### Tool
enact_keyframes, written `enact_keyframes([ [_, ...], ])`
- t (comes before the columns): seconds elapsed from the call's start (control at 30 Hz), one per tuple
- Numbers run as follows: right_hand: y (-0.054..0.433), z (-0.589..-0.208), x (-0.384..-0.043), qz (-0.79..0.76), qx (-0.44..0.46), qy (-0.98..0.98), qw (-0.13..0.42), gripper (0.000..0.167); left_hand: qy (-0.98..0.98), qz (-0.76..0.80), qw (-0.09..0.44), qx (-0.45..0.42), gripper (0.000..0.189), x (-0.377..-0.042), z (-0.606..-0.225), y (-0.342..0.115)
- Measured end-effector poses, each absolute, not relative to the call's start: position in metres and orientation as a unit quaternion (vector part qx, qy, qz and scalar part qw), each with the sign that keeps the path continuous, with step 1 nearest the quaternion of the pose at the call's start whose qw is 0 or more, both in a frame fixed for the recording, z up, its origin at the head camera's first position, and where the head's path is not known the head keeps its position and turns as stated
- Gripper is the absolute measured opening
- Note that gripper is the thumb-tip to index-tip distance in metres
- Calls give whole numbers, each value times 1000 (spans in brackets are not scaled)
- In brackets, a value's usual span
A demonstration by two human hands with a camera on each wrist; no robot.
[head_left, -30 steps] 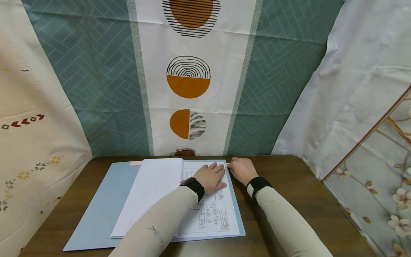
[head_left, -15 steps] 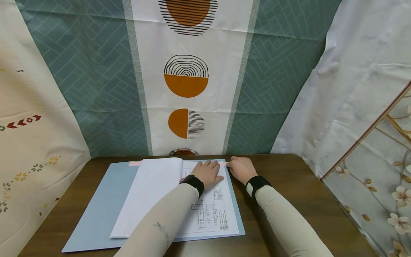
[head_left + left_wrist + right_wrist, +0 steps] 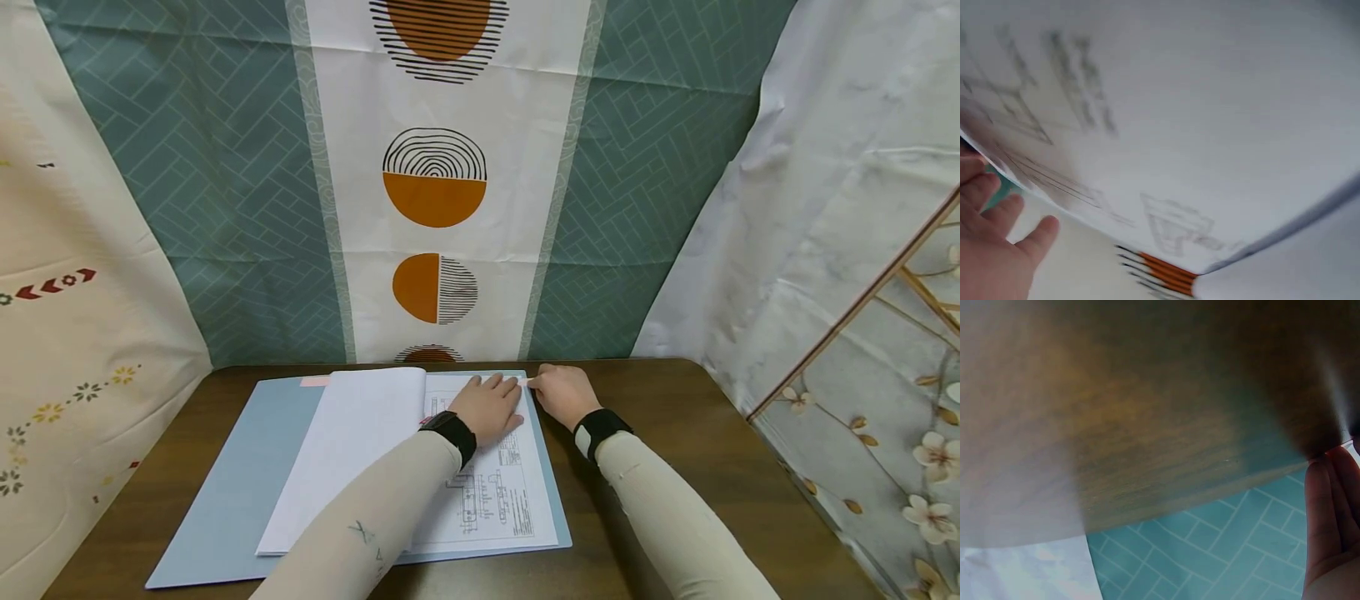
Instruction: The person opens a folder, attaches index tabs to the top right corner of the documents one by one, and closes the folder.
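Note:
An open light-blue folder (image 3: 217, 492) lies on the table in the head view, holding white sheets. Its left-hand sheet (image 3: 352, 450) is blank; the right-hand page (image 3: 517, 508) carries printed technical drawings. My left hand (image 3: 486, 408) rests on the upper part of the drawing page, fingers spread. At the page's top right corner, my right hand (image 3: 564, 393) has curled fingers and pinches the end of a pale pink paper tab (image 3: 522, 382). In the left wrist view, the fingers (image 3: 1007, 215) appear beside the drawings. Fingers held together (image 3: 1329, 506) show in the right wrist view, their tips partly cut off.
A second pink tab (image 3: 315, 381) sits at the folder's top left. The brown wooden table (image 3: 697, 467) extends to the right of the folder. Patterned cloth (image 3: 442, 292) hangs behind the table's far edge, with more cloth at both sides.
My left hand shifts slightly toward the upper left, then slightly back right along the page's top. My right hand stays at the corner tab. The head view has shifted a little.

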State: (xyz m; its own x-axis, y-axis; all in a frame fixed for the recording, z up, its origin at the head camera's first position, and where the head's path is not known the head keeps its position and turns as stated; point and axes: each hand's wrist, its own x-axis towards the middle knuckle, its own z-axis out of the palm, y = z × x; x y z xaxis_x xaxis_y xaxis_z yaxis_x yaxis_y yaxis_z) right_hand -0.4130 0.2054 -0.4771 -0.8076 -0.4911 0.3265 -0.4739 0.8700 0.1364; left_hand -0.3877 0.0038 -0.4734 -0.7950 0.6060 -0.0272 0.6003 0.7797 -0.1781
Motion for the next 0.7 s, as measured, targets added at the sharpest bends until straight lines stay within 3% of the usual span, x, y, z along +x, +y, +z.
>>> enact_keyframes([
  [0.17, 205, -477, -414, -28, 261, -948, 179, 22, -914, 132, 27, -383, 68, -378, -473, 8],
  [0.7, 204, -478, -412, -15, 246, -953, 175, 25, -955, 26, 3, -295, 67, -377, -459, 1],
])
